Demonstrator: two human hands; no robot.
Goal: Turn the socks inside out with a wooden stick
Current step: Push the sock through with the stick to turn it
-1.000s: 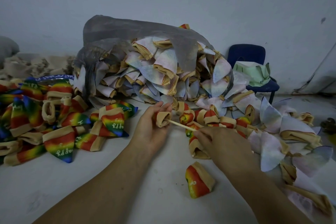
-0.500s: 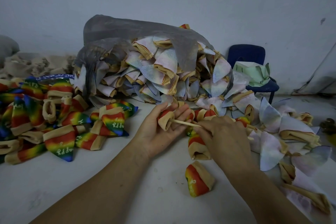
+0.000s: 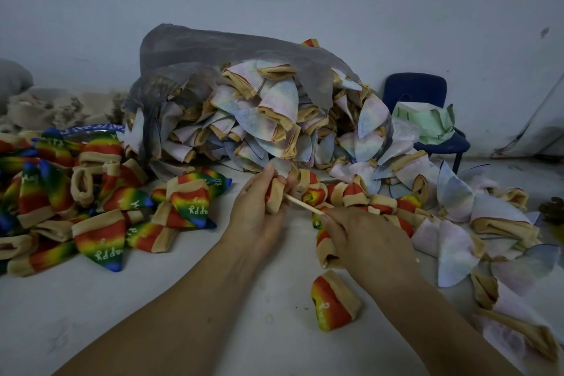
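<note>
L hand fingers curled round bunched tan-cuffed sock, R hand fingers pinching wooden stick poked in

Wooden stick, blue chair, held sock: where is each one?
wooden stick [image 3: 303, 204], head view, middle of the bare shaft.
blue chair [image 3: 414, 90], head view, its backrest.
held sock [image 3: 273, 200], head view, tan cuff.

One left hand, one right hand, one wooden stick, one chair, one bag, countless socks
</note>
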